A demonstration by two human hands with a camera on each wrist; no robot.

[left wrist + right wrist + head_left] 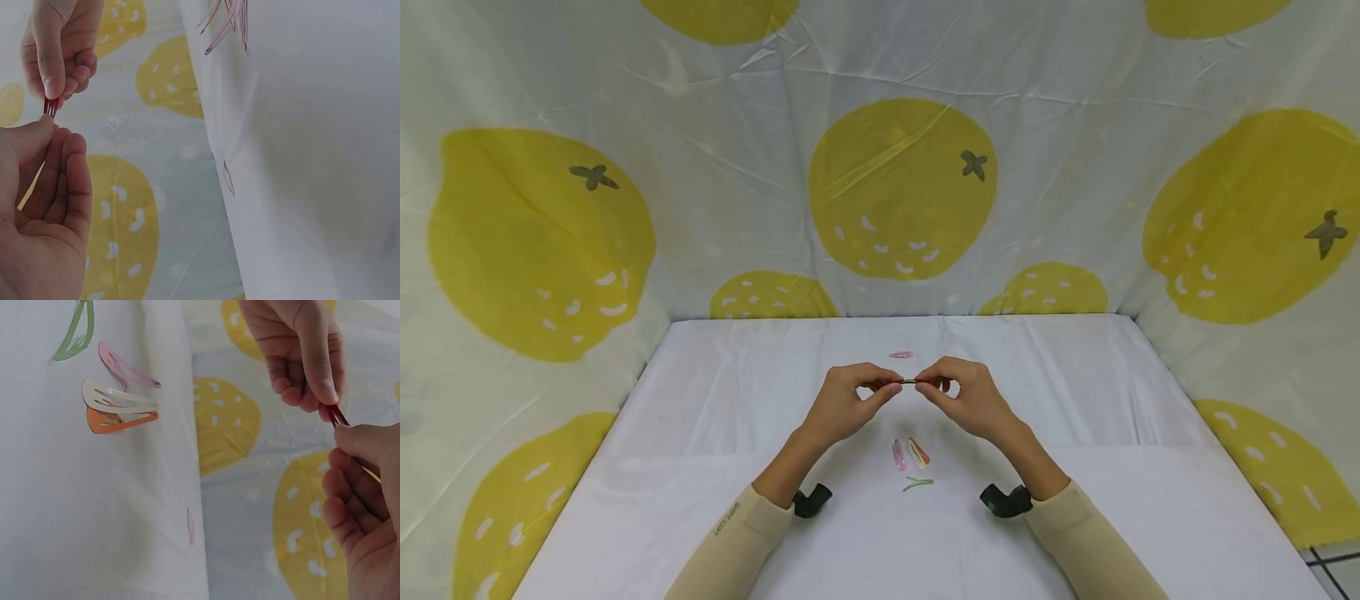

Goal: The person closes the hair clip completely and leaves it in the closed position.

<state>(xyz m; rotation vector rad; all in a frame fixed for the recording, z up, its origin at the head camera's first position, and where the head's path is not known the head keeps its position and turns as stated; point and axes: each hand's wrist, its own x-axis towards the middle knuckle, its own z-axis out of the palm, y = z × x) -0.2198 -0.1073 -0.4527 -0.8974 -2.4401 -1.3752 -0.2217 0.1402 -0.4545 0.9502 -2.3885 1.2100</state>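
A dark red snap hair clip (pixel 337 415) is held up above the white table, one end in each hand. My left hand (pixel 848 402) pinches one end between thumb and fingers. From the other side my right hand (pixel 967 398) grips the opposite end the same way. Fingertips cover most of the clip, and I cannot tell whether it is snapped or unsnapped. On the cloth nearer to me lie a pink clip (pixel 122 365), a white clip (pixel 100 395), an orange clip (pixel 103 422) and a green clip (pixel 917 482). Another pink clip (pixel 901 354) lies beyond the hands.
White cloth covers the table (pixel 685 400). A lemon-print curtain (pixel 737 167) hangs behind it and along both sides. Dark wrist cameras stick out inward from the left sleeve (pixel 737 533) and the right sleeve (pixel 1086 533).
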